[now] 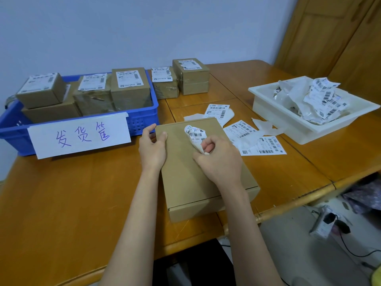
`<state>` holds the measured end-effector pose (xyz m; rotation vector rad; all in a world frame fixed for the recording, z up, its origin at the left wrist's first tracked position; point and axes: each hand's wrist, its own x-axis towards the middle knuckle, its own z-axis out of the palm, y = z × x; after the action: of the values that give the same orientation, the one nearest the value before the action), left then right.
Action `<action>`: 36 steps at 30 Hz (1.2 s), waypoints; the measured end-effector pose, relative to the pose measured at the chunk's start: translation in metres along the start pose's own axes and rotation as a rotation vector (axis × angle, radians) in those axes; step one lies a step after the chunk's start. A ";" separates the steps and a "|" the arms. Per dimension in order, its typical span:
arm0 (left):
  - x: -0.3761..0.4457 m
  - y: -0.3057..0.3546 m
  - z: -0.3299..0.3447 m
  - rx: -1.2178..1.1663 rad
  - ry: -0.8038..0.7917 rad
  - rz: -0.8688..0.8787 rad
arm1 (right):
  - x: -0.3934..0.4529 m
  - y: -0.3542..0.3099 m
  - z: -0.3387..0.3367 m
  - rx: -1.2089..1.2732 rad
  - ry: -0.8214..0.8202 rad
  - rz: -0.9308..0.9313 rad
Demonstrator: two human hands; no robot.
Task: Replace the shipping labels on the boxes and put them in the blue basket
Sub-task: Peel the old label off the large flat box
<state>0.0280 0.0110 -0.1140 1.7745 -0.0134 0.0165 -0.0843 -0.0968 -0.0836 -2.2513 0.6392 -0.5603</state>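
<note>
A flat brown cardboard box (185, 178) lies on the table in front of me. My left hand (152, 147) grips its far left corner, thumb on top. My right hand (218, 159) pinches a crumpled old shipping label (194, 135) that is lifted off the box's top. Fresh flat labels (266, 146) lie on the table to the right of the box. The blue basket (142, 120) stands at the left with several labelled boxes (129, 87) inside and a handwritten paper sign (80, 135) on its front.
Two more labelled boxes (190, 76) stand behind the basket's right end. A white tray (288, 129) at the right holds crumpled labels and backing paper. Torn backing scraps (266, 125) lie near it. The table's edge runs close on the right, with cables on the floor.
</note>
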 end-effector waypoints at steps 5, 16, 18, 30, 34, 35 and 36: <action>-0.001 0.001 -0.001 -0.002 -0.009 -0.001 | 0.004 0.004 0.003 0.000 0.064 0.022; -0.002 0.003 -0.001 0.005 -0.009 -0.003 | 0.002 0.005 -0.004 0.110 0.001 0.035; -0.003 0.003 -0.002 0.004 -0.013 -0.003 | 0.001 0.007 -0.003 0.047 0.031 -0.012; -0.005 0.007 -0.003 0.037 -0.004 -0.005 | 0.005 0.007 -0.008 0.177 0.122 0.017; -0.004 0.009 -0.003 0.241 0.040 0.047 | 0.004 0.005 -0.008 0.155 0.079 0.025; -0.004 0.011 -0.003 0.309 0.052 0.064 | 0.003 0.004 -0.009 0.173 0.087 0.032; -0.005 0.013 -0.002 0.373 0.063 0.079 | 0.003 0.004 -0.009 0.199 0.094 0.042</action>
<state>0.0227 0.0108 -0.1009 2.1446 -0.0373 0.1402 -0.0883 -0.1054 -0.0802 -2.0316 0.6459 -0.6811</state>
